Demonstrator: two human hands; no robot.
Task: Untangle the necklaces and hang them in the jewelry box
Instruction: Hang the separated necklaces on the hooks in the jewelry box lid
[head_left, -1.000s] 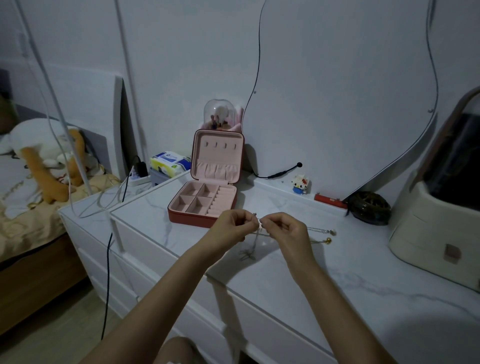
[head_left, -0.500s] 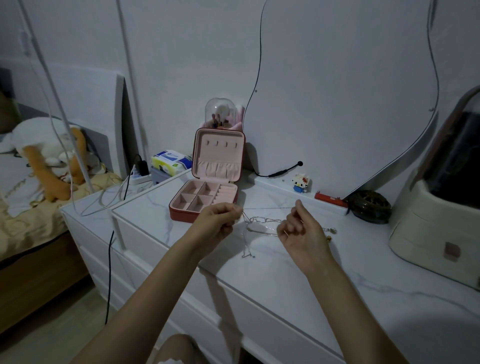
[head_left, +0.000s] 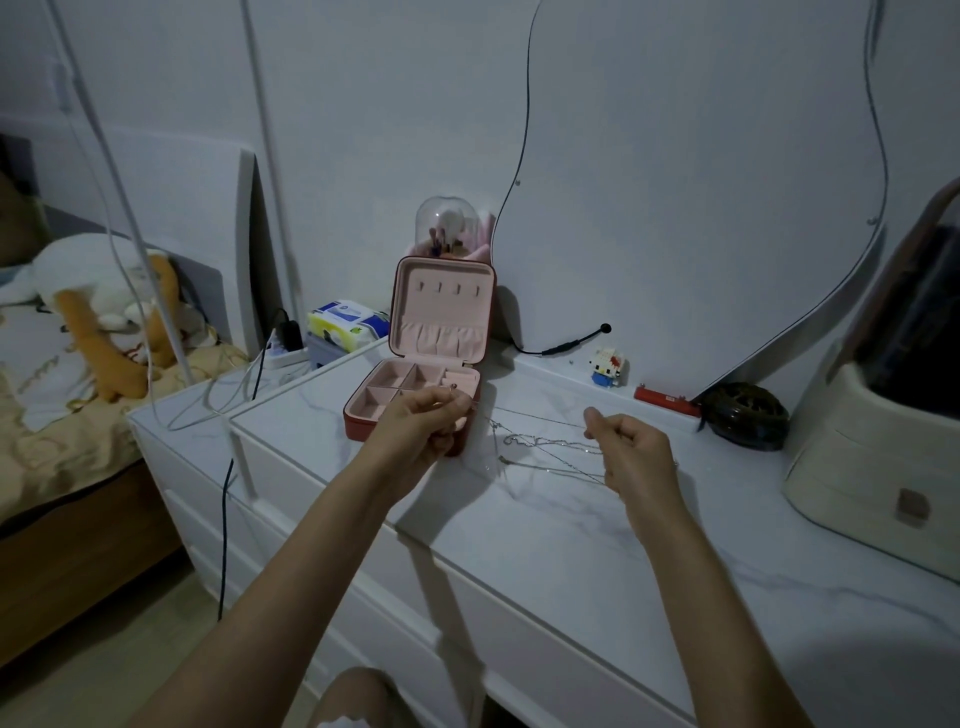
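Note:
Thin silver necklaces stretch in a tangle between my two hands, just above the white marble dresser top. My left hand pinches one end of a chain in front of the jewelry box. My right hand pinches the other end, with several strands running under it. The red jewelry box stands open behind my left hand, its pink lid upright with a row of small hooks and nothing hanging on them.
Along the wall stand a small block figure, a red bar and a dark round dish. A cream case fills the right side. A tissue pack and cables lie left, beside a bed with a plush toy.
My hands have drawn apart, the left toward the jewelry box and the right to the right, pulling the chains taut and spreading the tangle between them.

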